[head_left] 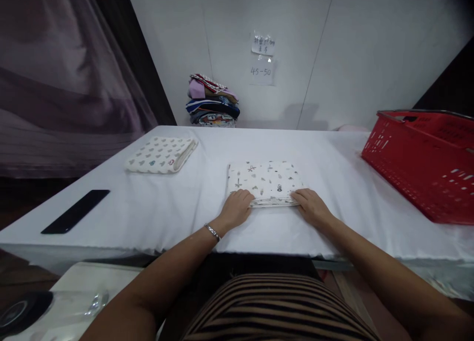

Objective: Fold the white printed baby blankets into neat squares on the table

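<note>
In front of me a folded white cloth [264, 179] with small grey and dark prints lies flat on the white-covered table [166, 202]. Its layered folded edge faces me. My left hand [237, 207] grips the near left corner, fingers on top and the thumb by the edge. At the near right corner my right hand [311, 205] does the same. The undersides of both hands are hidden. Farther left lies another folded cloth [159, 154], cream with rows of grey motifs, touched by neither hand.
A red plastic basket [418, 168] stands at the table's right side. On the left lies a flat black slab [76, 211], perhaps a phone. Several folded fabrics [213, 104] are stacked beyond the far edge, against the wall. Paper notes [262, 69] hang there.
</note>
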The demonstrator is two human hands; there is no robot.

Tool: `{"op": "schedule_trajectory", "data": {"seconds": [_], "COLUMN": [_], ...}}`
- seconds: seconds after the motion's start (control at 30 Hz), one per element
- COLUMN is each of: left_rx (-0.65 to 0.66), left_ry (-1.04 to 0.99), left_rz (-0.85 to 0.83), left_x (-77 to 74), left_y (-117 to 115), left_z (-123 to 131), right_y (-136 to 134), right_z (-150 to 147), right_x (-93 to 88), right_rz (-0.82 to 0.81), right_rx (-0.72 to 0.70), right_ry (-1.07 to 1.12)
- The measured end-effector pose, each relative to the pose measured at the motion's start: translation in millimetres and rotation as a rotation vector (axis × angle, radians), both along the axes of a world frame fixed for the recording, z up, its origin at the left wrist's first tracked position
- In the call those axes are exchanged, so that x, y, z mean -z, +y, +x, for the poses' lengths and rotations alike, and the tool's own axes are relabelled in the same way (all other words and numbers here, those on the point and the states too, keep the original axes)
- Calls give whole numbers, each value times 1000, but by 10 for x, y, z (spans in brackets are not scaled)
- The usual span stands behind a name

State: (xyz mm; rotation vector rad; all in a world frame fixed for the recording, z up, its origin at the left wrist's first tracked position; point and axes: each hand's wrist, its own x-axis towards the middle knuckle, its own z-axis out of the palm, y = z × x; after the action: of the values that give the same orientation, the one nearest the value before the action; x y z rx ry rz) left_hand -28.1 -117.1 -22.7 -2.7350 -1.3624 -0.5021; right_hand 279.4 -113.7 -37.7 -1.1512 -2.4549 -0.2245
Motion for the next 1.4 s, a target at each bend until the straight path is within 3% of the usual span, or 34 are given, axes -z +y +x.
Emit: {"op": "schedule_trajectory", "data": {"seconds": [0.23, 0.53, 0.63, 0.73, 0.9, 1.03, 1.2, 1.4], "left_rx": [6, 27, 36, 55, 98, 104, 52, 39], "left_ry": [-102, -93, -80, -51, 35, -23, -175, -156], "left_rz": [-104, -119, -104, -53, 36, 42, -58, -118], "left_x": [-161, -82, -81, -80, -47, -18, -52, -124], "left_y": [64, 156, 173, 162, 74, 33, 60, 117], "left_z": [120, 213, 209, 215, 216, 204, 282, 438], "right_y": [32, 182, 190, 163, 30, -62, -17, 82], "right_z": [-90, -45, -57, -73, -40, -27, -72, -96], "right_x": [-145, -184, -226, -220, -53, 26, -57, -203], "right_rz": [-184, -285, -264, -139, 7, -48, -191, -261], "right_rx": [-29, -106, -136, -123, -113, -109, -22, -80], "right_ry": [115, 80, 27, -21, 17, 95, 263, 124]}}
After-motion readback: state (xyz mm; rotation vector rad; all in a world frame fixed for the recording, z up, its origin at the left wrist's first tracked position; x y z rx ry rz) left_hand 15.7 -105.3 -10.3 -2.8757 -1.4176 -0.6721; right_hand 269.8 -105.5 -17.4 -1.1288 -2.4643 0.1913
